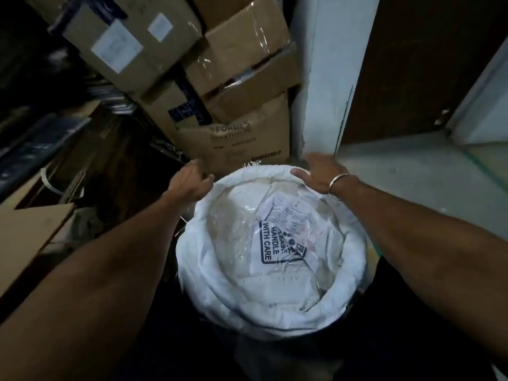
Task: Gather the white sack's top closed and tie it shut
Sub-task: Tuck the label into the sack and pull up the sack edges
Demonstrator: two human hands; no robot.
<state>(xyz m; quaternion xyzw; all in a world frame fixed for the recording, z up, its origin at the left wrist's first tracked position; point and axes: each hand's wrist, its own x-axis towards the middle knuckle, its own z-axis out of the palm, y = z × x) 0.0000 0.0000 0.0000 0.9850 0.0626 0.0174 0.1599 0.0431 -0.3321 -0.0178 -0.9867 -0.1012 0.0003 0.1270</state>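
Observation:
The white sack (pixel 275 306) stands open below me, its top rolled down into a thick ring. Inside lie plastic-wrapped packages (pixel 277 240), one printed "PLEASE HANDLE WITH CARE". My right hand (pixel 320 173), with a metal bangle on the wrist, grips the far right of the rolled rim, thumb over the inner side and fingers hidden behind it. At the far left edge of the rim is my left hand (pixel 191 178), its fingers curled and its thumb at the rim. Whether it holds the fabric is not visible.
Stacked cardboard boxes (pixel 239 86) rise right behind the sack. A white pillar (pixel 327 78) stands at the back right, with grey floor (pixel 412 182) beyond it. Flat cardboard (pixel 30 235) and dark clutter fill the left side. Loose white strands stick out near the rim.

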